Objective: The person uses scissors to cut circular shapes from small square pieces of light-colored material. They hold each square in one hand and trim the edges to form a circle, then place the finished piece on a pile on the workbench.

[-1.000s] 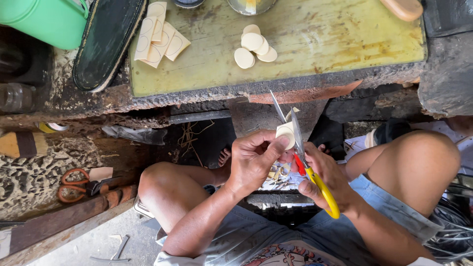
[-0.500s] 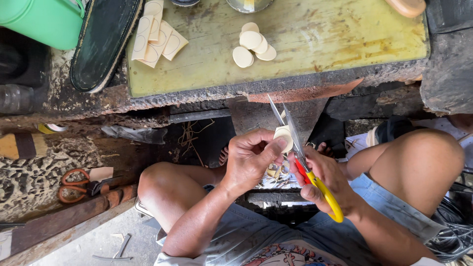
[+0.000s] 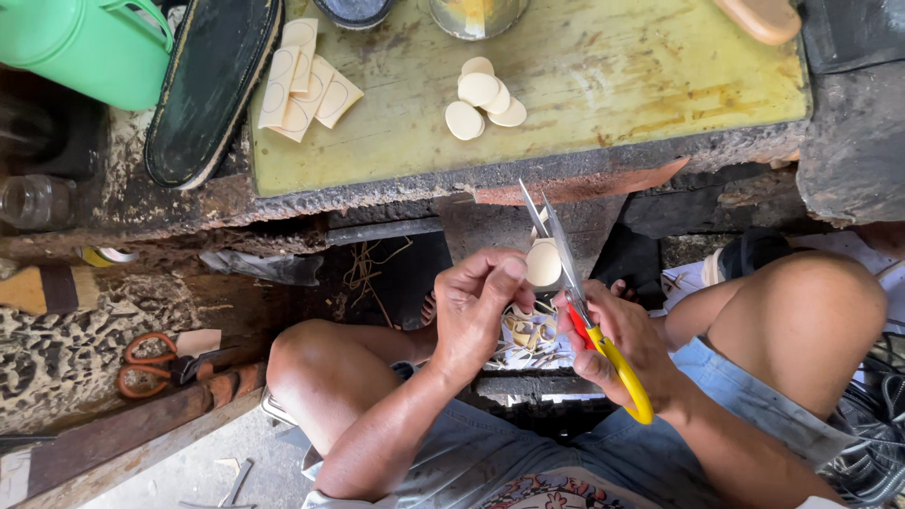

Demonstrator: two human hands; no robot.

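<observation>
The left hand (image 3: 481, 316) pinches a small pale oval piece (image 3: 543, 264) between thumb and fingers, just in front of the knees. The right hand (image 3: 617, 339) is clenched around the yellow and red handles of the scissors (image 3: 575, 292), whose blades are slightly parted and touch the right edge of the oval piece. Below the oval piece, pale offcuts (image 3: 528, 335) lie between the legs. Above the oval piece, on the yellow-green workboard (image 3: 660, 85), sits a little pile of cut ovals (image 3: 481, 94). Further left of them lie marked pale sheets (image 3: 306, 90), a black shoe sole (image 3: 212, 85) and a green jug (image 3: 80, 47). Far left of the oval piece, orange-handled scissors (image 3: 156, 363) rest on the ground.
</observation>
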